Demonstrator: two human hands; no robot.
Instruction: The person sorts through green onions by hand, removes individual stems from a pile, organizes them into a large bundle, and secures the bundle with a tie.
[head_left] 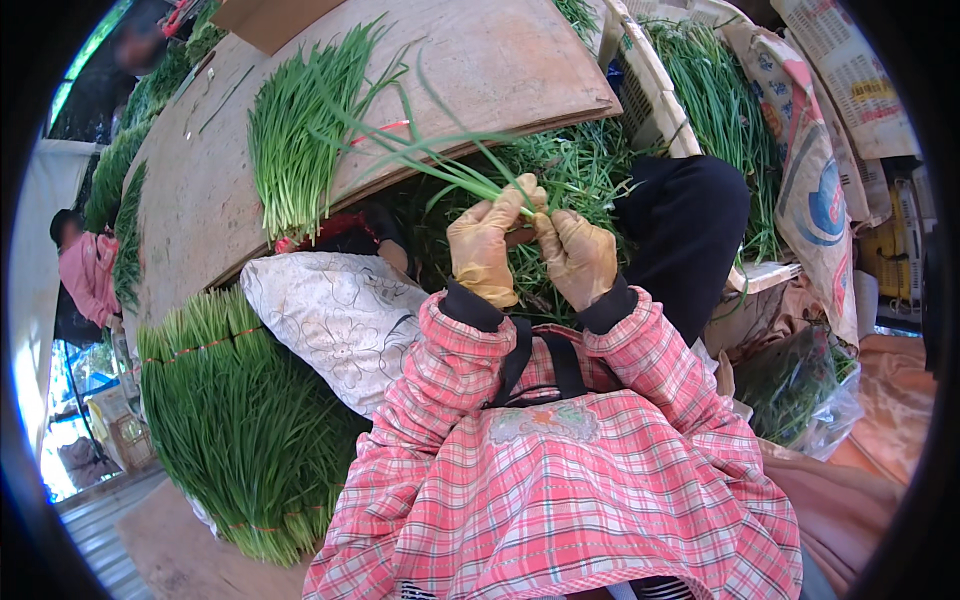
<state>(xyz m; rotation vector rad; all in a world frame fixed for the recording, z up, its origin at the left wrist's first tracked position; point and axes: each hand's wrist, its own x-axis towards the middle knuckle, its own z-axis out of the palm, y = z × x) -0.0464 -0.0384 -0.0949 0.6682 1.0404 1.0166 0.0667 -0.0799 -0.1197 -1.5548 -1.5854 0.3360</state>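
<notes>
In yellowish gloves, both my hands meet in front of my lap. My left hand [485, 250] is closed round a few green garlic chives [440, 172], whose leaves fan out over the wooden board's edge. My right hand [578, 258] pinches at the pale stalk ends, close to the left fingertips. Just beyond, a loose bunch of chives [285, 150] lies on the board [490, 70], leaves pointing away from me. Under my hands spreads a heap of loose green leaves and trimmings [575, 165].
Large tied bundles of chives [240, 430] stand at my left beside a white patterned cloth [330, 310]. At right are a pale plastic crate [655, 85] with more chives, a printed sack [810, 180] and a clear plastic bag [810, 400]. Another person in pink [88, 265] is at far left.
</notes>
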